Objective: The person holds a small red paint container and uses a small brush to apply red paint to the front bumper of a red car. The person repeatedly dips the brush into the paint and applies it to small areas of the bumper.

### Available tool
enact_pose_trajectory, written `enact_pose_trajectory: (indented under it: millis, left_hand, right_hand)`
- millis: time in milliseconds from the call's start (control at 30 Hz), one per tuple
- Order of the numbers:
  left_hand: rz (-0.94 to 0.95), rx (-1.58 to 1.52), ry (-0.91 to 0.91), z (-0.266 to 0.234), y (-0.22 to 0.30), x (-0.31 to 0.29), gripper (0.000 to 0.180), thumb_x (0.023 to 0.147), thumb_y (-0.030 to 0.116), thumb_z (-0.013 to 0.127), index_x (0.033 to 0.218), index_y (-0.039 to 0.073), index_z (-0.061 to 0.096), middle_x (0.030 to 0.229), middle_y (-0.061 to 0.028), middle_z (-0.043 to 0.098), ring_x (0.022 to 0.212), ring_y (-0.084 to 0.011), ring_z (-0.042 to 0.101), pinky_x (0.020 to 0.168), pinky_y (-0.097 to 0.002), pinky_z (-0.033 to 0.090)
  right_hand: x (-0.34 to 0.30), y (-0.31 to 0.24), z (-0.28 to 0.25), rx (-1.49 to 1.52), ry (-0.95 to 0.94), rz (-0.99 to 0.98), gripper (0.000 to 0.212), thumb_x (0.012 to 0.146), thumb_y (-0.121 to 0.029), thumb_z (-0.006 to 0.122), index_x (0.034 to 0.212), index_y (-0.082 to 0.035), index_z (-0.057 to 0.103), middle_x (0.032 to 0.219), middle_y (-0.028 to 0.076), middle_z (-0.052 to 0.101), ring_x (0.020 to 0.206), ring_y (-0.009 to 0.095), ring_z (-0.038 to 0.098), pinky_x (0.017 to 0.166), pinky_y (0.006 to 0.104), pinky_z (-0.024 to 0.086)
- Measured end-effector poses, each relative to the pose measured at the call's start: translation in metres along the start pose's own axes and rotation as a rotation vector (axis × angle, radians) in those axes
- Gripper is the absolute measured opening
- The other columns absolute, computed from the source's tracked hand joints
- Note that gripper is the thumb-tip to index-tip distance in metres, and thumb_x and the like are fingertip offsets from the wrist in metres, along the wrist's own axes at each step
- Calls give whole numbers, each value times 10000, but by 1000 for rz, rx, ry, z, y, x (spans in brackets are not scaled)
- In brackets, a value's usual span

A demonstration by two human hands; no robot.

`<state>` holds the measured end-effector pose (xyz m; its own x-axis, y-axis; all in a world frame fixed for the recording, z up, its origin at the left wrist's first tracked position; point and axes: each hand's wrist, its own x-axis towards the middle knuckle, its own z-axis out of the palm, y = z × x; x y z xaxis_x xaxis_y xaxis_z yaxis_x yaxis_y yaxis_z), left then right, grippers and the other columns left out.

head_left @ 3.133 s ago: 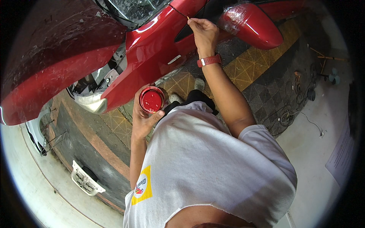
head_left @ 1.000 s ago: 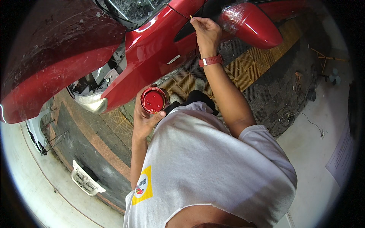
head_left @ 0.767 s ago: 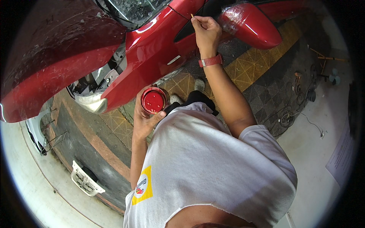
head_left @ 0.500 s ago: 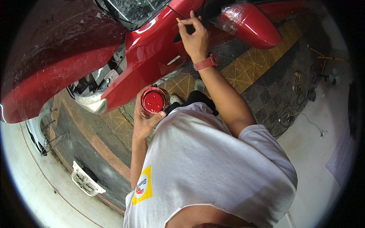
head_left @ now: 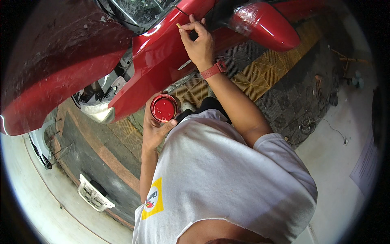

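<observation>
My left hand (head_left: 153,131) is wrapped round a cup of red paint (head_left: 163,108), held upright at waist height with a few bubbles on the paint. Between the thumb and forefinger of my right hand (head_left: 199,40) is pinched a small yellowish stick (head_left: 178,25); most of it is hidden by the fingers. Its tip is over the glossy red car fender (head_left: 158,53), near a panel seam. Whether the tip touches the surface, I cannot tell. The other fingers of that hand reach up to the car body.
A red side mirror (head_left: 266,26) with clear plastic film juts out right of my right hand. The raised red hood (head_left: 61,81) fills the upper left. A white car part (head_left: 93,193) lies on the floor at lower left. Cables (head_left: 306,125) lie on the right.
My right hand has moved left and slightly down along the fender with the yellowish stick. My left hand and the cup of red paint have stayed in place.
</observation>
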<state>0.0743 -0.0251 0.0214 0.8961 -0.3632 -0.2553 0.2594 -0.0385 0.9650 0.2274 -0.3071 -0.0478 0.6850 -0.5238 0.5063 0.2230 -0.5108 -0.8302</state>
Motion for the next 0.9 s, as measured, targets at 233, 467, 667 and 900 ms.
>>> enact_pose_trajectory:
  millis: [233,467,667,900]
  left_hand:
    - [-14,-15,-10,1,2,1,1187,825,357,1121,1752,18,460,1598,-134,675,1514,-270,657,1309,-458,530]
    - [-2,-12,-1,-2,-1,-1,1179,828,350,1119,1746,10,463,1593,-139,672,1516,-272,652,1308,-461,528]
    - [-6,-5,1,-5,-3,-2,1172,829,336,1117,1747,13,463,1601,-138,665,1516,-271,651,1305,-461,532]
    - [0,-17,-27,-1,-1,3,1145,851,304,1105,1752,15,459,1607,-137,660,1510,-270,655,1300,-457,540]
  right_hand:
    - [2,-1,-1,4,36,28,45,1053,-98,868,1078,-87,831,1276,152,903,1448,316,776,1403,524,414]
    - [17,23,-11,101,185,27,99,1059,-52,864,1142,-23,819,1239,171,902,1348,292,828,1183,457,615]
    - [34,18,-35,-22,214,18,88,1032,-76,886,1101,-40,845,1228,186,901,1262,318,854,1162,466,623]
    - [35,10,-19,-134,123,-138,60,1043,-116,865,1088,-84,840,1249,150,903,1376,362,806,1380,545,455]
